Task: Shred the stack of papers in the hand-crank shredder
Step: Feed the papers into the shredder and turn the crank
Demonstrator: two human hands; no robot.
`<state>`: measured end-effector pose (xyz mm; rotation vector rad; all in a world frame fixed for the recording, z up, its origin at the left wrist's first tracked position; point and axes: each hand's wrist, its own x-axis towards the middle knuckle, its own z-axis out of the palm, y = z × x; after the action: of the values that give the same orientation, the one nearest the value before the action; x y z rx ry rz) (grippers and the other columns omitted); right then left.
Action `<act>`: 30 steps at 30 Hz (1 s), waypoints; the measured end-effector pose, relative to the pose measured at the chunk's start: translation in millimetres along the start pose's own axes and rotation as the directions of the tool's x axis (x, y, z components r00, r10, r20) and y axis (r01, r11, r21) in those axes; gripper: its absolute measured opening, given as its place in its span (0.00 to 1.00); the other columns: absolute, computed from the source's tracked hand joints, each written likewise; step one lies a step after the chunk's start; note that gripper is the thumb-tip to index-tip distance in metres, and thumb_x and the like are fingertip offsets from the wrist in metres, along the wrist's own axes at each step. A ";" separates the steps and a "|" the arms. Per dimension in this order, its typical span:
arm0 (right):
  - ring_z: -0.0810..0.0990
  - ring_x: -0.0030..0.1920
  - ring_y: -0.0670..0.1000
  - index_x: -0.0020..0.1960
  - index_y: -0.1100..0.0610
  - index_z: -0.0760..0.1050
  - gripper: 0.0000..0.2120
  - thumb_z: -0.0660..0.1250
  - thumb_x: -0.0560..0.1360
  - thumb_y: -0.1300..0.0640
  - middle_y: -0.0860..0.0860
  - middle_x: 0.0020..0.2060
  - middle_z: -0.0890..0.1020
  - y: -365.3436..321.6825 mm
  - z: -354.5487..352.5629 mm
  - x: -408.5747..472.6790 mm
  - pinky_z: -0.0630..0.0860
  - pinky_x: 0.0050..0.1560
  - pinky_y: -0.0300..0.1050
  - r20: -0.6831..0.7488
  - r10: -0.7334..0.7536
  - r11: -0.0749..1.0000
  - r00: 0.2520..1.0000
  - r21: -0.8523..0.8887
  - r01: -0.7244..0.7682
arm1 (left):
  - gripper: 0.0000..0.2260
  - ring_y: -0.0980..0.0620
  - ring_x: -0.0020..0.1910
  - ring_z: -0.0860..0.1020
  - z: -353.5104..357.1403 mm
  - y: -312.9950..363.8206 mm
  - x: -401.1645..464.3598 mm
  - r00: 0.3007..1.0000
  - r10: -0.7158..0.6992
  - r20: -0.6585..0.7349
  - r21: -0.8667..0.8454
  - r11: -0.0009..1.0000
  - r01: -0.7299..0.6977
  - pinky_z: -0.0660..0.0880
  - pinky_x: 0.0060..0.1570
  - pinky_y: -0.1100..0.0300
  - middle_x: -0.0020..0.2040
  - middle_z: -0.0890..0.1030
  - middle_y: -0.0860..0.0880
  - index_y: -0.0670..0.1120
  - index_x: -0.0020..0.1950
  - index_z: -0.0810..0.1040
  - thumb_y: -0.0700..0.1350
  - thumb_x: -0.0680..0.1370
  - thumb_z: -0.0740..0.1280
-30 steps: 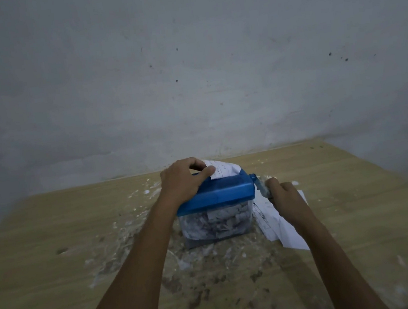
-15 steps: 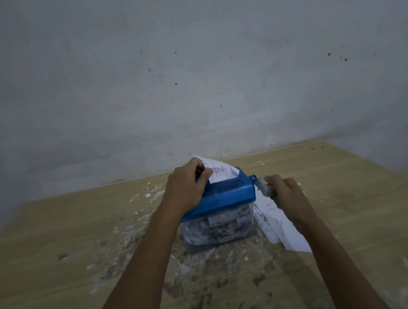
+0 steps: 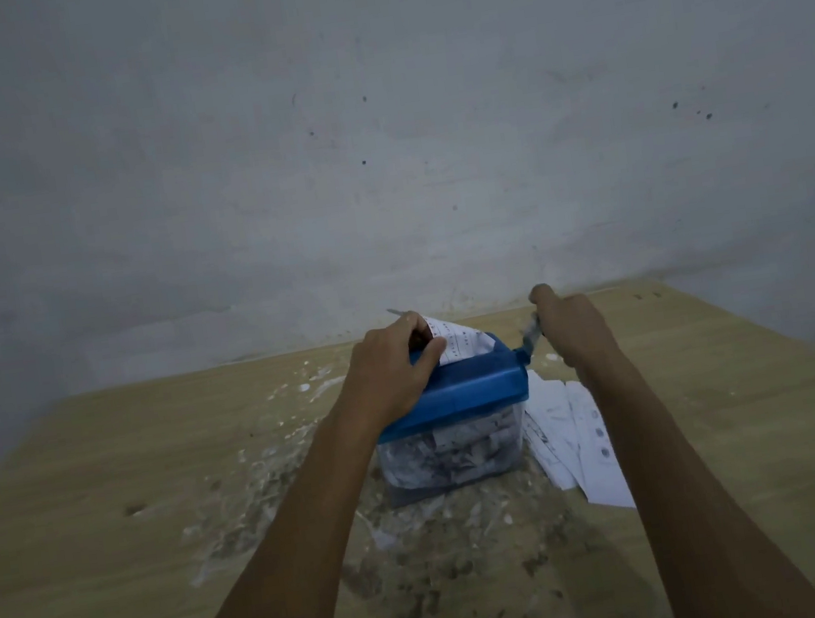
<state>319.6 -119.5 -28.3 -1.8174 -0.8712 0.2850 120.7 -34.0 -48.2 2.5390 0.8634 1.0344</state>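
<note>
On top of the shredder (image 3: 463, 394), my left hand (image 3: 388, 373) pinches the thin, floppy paper sheet (image 3: 459, 343) near its slot. My right hand (image 3: 571, 326) clamps the crank (image 3: 531, 336). Beside the shredder lie the remaining papers (image 3: 575, 437).

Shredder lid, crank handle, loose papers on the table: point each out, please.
shredder lid (image 3: 478, 386), head view, on its blue front face.
crank handle (image 3: 531, 333), head view, on the grey arm below the right hand.
loose papers (image 3: 586, 446), head view, on the white sheets right of the bin.
</note>
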 end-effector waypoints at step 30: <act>0.58 0.23 0.44 0.28 0.54 0.62 0.21 0.55 0.79 0.56 0.44 0.20 0.62 38.3 -24.3 -60.1 0.56 0.28 0.39 0.048 -0.128 0.985 0.991 0.120 0.122 | 0.10 0.53 0.45 0.74 11.0 13.0 6.2 0.984 -0.129 0.126 0.055 0.991 0.123 0.68 0.42 0.57 0.47 0.76 0.56 0.56 0.42 0.69 0.55 0.81 0.66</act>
<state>307.2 -184.6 -64.2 -1.6460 -0.9831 0.3012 137.5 -40.7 -46.8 2.5202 1.0080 0.8117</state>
